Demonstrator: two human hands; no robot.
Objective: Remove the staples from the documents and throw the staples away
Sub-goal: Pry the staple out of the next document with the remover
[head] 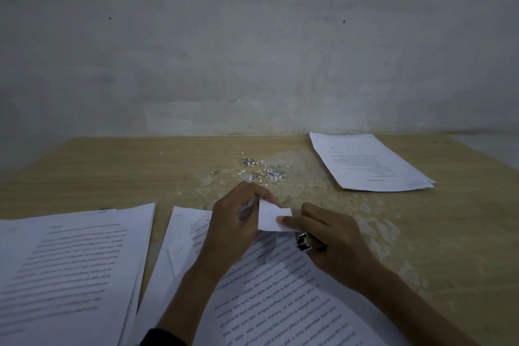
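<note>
A printed document (269, 286) lies in front of me on the wooden table (112, 171), its top corner (271, 216) folded up. My left hand (236, 222) pinches that corner, with a slim silvery object showing between its fingers. My right hand (334, 244) holds a black and silver staple remover (304, 241) in its palm, and its forefinger presses on the folded corner. A small pile of pulled staples and paper scraps (261, 170) lies on the table beyond my hands.
A thick stack of printed pages (70, 270) lies at the near left. Another stack of papers (370, 163) sits at the far right by the wall. The table's surface is worn and flaking around the middle.
</note>
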